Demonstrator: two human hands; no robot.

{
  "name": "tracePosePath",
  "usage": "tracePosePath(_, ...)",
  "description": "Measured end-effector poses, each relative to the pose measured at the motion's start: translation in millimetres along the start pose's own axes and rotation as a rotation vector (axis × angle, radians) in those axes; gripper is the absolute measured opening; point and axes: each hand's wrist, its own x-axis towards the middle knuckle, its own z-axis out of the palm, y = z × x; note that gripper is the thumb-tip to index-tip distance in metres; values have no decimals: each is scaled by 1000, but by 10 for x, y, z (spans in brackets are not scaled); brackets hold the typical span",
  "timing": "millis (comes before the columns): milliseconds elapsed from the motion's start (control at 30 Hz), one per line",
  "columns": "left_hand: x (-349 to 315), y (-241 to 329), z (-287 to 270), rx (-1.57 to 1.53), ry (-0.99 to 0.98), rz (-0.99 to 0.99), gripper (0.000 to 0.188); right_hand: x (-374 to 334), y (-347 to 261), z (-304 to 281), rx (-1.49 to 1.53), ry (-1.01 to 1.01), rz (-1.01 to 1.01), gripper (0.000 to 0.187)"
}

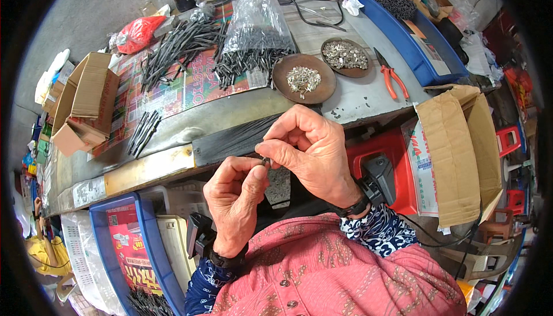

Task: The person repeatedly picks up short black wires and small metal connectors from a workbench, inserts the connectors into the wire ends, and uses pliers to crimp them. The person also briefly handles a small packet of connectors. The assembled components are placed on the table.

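Just in front of the table's near edge, my left hand and my right hand meet, thumb and forefinger pinched on each. Between the fingertips shows a small dark piece, mostly covered; its kind is too small to make out. Beyond my right hand stands a brown round dish of small silvery metal parts. A second dish holds more small metal pieces. Red-handled pliers lie to its right. Several thin black strips lie on the table at left.
Heaps of black strips and a clear plastic bag cover the table's far side. Cardboard boxes stand left and right. Blue bins sit far right and lower left. A red stool is under the table edge.
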Motion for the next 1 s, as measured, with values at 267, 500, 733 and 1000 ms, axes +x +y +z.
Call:
tracePosePath(267,3,-5,2,-24,-25,1,18,33,60,-70,125,-109,13,13)
tracePosePath(500,49,8,32,-64,-5,-65,15,6,86,-74,44,-88,44,13)
tracePosePath(733,177,21,21,156,-33,8,10,72,-47,-581,-466,63,-178,20)
tracePosePath(1000,416,-115,-59,205,-3,136,13,367,37,-1875,-1664,607,-148,31)
